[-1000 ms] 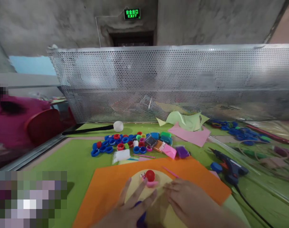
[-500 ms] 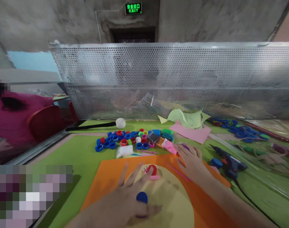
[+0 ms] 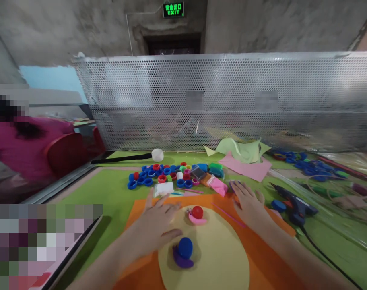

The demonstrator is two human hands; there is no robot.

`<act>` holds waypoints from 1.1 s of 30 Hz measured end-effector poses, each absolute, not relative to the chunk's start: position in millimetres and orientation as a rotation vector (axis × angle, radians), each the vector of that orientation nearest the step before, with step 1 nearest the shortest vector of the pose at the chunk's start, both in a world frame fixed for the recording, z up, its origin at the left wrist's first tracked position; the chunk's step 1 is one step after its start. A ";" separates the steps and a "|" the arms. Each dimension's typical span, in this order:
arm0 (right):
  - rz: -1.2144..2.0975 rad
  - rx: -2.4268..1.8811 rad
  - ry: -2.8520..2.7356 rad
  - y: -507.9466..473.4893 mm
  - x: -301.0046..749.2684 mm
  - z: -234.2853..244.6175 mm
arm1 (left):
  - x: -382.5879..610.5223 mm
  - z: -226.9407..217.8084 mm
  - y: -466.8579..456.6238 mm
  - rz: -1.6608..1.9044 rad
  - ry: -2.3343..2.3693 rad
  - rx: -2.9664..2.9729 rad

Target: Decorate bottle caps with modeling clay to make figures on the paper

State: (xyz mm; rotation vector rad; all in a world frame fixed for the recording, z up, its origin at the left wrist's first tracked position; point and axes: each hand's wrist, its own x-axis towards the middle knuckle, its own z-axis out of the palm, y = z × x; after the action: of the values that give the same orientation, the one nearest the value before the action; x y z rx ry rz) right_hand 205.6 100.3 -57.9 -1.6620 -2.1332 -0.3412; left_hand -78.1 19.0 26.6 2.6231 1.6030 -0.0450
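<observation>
On a pale yellow rounded sheet [image 3: 219, 245] sit two small snail figures. One is a red cap on pink clay [image 3: 197, 220]; the nearer one pairs a blue cap [image 3: 185, 247] with a purple clay body [image 3: 183, 262]. My left hand [image 3: 157, 221] hovers over the sheet's left side, fingers spread, holding nothing, just behind the blue snail. Past the sheet's right edge, my right hand [image 3: 248, 203] reaches out with fingers extended. Its fingertips are at a small purple item, mostly hidden, beside a pink clay packet [image 3: 218, 186].
Orange paper [image 3: 141, 217] lies under the yellow sheet. Behind are several bottle caps [image 3: 162, 171] and a white clay packet [image 3: 163, 188]. A glue gun [image 3: 295, 205] with a cord lies right. A perforated metal screen [image 3: 231, 100] stands behind; a person in pink [image 3: 41, 137] sits left.
My left hand has moved away from the blue-and-purple snail, up and left, uncovering it. My right hand has shifted slightly right. The camera view has turned slightly left.
</observation>
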 end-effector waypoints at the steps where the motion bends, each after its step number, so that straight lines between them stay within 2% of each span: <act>1: -0.327 -1.655 -2.140 100.2 205.7 -58.9 | -76.0 25.8 18.1 -0.058 1.584 2.623; 9: -0.178 -1.465 -2.213 102.5 204.7 -53.9 | -73.1 23.5 19.6 -0.077 1.606 2.585; 21: -0.153 -1.496 -2.239 106.7 209.8 -57.0 | -69.9 19.7 19.7 -0.043 1.615 2.630; 33: -0.198 -1.601 -2.198 104.0 204.7 -24.7 | -72.1 12.8 20.9 0.010 1.626 2.690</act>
State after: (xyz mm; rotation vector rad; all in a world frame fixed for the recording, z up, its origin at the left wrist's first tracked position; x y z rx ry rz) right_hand 204.7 104.0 -24.7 -1.6007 -2.1977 -0.1985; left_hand -72.1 20.9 12.8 2.6899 1.6256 0.0099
